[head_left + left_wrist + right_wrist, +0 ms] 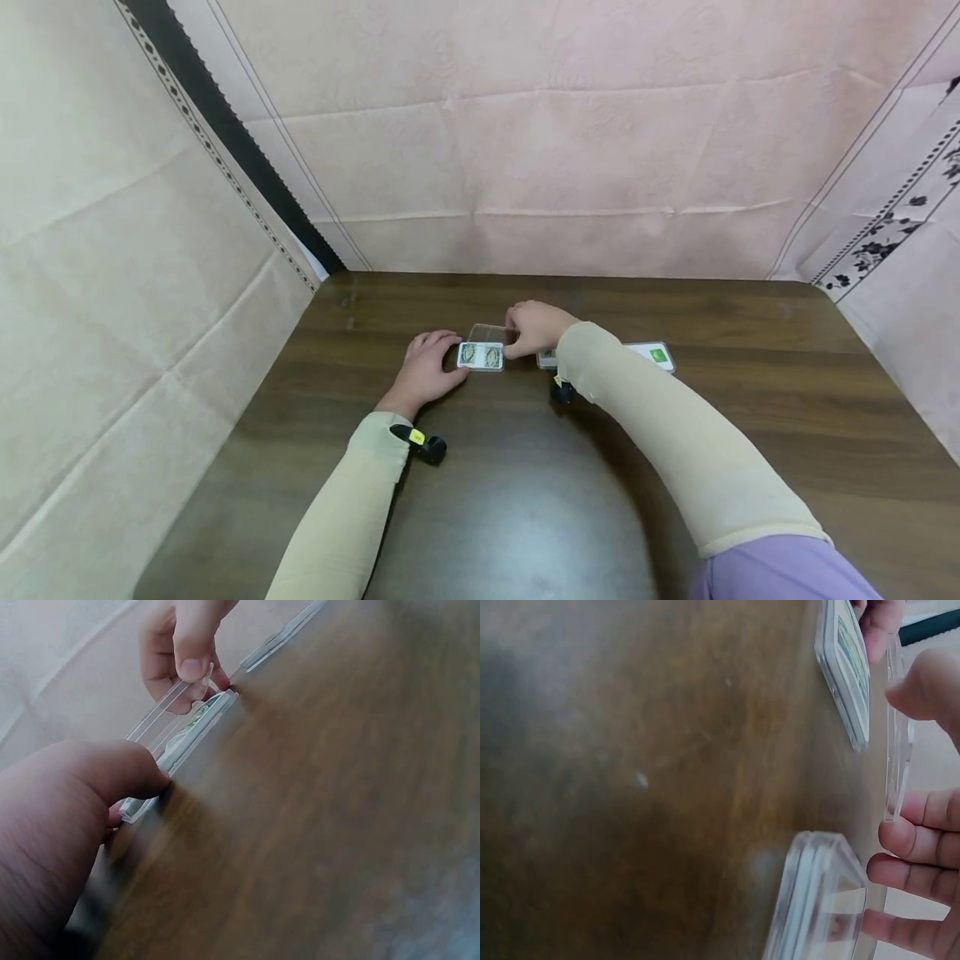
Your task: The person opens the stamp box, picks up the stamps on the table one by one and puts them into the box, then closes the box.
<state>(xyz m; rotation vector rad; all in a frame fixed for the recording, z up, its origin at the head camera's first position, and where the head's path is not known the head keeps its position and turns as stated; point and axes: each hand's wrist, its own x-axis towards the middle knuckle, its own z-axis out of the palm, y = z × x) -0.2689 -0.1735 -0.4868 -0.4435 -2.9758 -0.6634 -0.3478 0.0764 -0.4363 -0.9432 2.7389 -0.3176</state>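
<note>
A small clear plastic case with two green-and-white printed pictures lies on the table. My left hand grips its left end, thumb on the near edge and fingers at the far side. Over the case's far edge, my right hand pinches a thin clear plastic cover between thumb and fingers. In the left wrist view, the cover stands tilted above the case. More clear-edged casing with a green picture lies to the right; my right forearm hides its middle, so I cannot tell whether it is one piece or two.
The brown wooden table has its far edge against a pale cloth backdrop. Another cloth hangs on the left. Beside my right fingers in the right wrist view is a thick clear case.
</note>
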